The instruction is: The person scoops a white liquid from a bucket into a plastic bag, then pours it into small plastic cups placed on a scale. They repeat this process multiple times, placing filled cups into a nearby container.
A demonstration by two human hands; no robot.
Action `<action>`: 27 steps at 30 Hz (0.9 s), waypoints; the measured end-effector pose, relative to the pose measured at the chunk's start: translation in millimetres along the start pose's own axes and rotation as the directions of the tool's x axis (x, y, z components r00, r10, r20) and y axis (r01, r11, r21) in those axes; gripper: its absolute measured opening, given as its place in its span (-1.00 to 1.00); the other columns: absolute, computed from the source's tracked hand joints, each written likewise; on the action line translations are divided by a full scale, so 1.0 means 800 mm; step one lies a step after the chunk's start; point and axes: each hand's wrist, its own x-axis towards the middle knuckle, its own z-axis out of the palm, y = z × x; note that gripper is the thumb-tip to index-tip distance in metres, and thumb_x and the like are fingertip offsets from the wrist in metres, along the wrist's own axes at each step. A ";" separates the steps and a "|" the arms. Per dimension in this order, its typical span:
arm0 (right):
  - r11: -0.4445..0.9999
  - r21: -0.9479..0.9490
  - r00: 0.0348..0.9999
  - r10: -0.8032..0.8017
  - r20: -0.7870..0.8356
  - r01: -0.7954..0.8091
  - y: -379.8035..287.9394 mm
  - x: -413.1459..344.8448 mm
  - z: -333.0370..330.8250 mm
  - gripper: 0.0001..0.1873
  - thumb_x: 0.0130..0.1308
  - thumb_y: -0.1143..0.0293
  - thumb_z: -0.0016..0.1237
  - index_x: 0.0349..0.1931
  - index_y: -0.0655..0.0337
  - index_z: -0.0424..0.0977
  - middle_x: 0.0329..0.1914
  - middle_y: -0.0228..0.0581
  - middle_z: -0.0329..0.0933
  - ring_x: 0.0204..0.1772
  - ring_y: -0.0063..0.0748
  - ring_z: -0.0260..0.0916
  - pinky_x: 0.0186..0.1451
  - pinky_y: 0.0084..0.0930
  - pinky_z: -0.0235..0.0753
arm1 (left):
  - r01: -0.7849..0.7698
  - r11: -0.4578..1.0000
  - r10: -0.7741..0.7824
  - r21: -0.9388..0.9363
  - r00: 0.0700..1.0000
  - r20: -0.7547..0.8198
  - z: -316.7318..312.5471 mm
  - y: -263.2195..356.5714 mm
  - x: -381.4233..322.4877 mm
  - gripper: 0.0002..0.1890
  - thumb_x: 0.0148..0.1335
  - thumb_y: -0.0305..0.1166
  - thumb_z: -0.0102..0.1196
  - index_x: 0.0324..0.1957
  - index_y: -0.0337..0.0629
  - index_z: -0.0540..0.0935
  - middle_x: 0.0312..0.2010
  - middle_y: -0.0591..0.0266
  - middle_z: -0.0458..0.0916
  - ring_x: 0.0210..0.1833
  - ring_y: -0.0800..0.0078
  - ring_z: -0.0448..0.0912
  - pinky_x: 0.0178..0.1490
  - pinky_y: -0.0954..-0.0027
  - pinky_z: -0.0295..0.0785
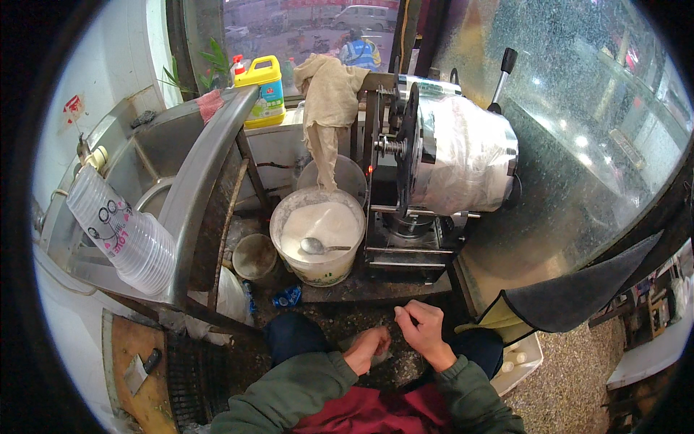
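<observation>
My left hand (370, 346) hangs above my lap with its fingers curled in. A pale patch shows beside its fingers, too unclear to name. My right hand (424, 329) is a little higher and to the right, closed in a loose fist. I see nothing held in either hand. Beyond them stands a plastic bucket (321, 278) of white granular stuff (303, 219), sugar or something like it. A metal spoon (313, 246) rests on top of the granules. Right of the bucket is a machine with a round metal drum (466, 154), partly covered in clear plastic film.
A steel sink (203, 157) at left bears a stack of clear plastic cups (127, 233). A beige cloth (331, 103) hangs behind the bucket, near a yellow jug (267, 92). A cleaver (138, 371) lies on a board at lower left. Dark padded fabric (580, 287) juts in at right.
</observation>
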 end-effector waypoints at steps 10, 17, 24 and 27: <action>0.999 0.033 1.000 0.001 -0.014 -0.001 -0.001 0.000 0.001 -0.75 0.35 0.52 0.23 -0.52 0.34 0.53 -0.60 -0.11 0.45 -0.58 -0.12 0.44 -0.49 -0.30 0.33 | -0.010 1.000 0.008 -0.024 0.997 -0.072 0.006 0.000 -0.001 -0.70 0.40 -0.16 0.02 -0.43 -0.05 0.59 -0.44 0.35 0.56 -0.38 0.51 0.36 -0.29 0.38 0.21; 1.000 0.012 1.000 -0.001 -0.001 0.001 0.001 -0.001 0.000 -0.76 0.36 0.53 0.21 -0.52 0.35 0.55 -0.60 -0.13 0.51 -0.57 -0.20 0.49 -0.48 -0.37 0.38 | 0.015 0.999 -0.017 -0.043 0.998 -0.059 0.005 0.003 -0.004 -0.68 0.45 -0.12 0.01 -0.41 -0.04 0.59 -0.42 0.36 0.55 -0.40 0.53 0.32 -0.29 0.37 0.19; 0.999 0.045 1.000 -0.021 -0.016 0.021 0.001 -0.002 0.002 -0.74 0.35 0.51 0.25 -0.51 0.33 0.50 -0.60 -0.12 0.39 -0.58 -0.10 0.38 -0.50 -0.26 0.28 | -0.006 0.999 0.003 -0.047 0.999 -0.052 0.006 -0.001 -0.001 -0.63 0.48 -0.09 -0.04 -0.43 -0.05 0.58 -0.45 0.36 0.50 -0.42 0.54 0.27 -0.29 0.36 0.16; 0.999 0.037 1.000 -0.017 -0.019 0.018 0.001 -0.001 0.002 -0.74 0.36 0.51 0.25 -0.51 0.32 0.50 -0.60 -0.12 0.38 -0.58 -0.10 0.38 -0.50 -0.26 0.29 | 0.022 0.999 -0.024 -0.035 0.998 -0.058 0.006 -0.002 0.001 -0.60 0.48 -0.10 -0.05 -0.48 -0.06 0.56 -0.46 0.35 0.50 -0.43 0.53 0.27 -0.30 0.36 0.15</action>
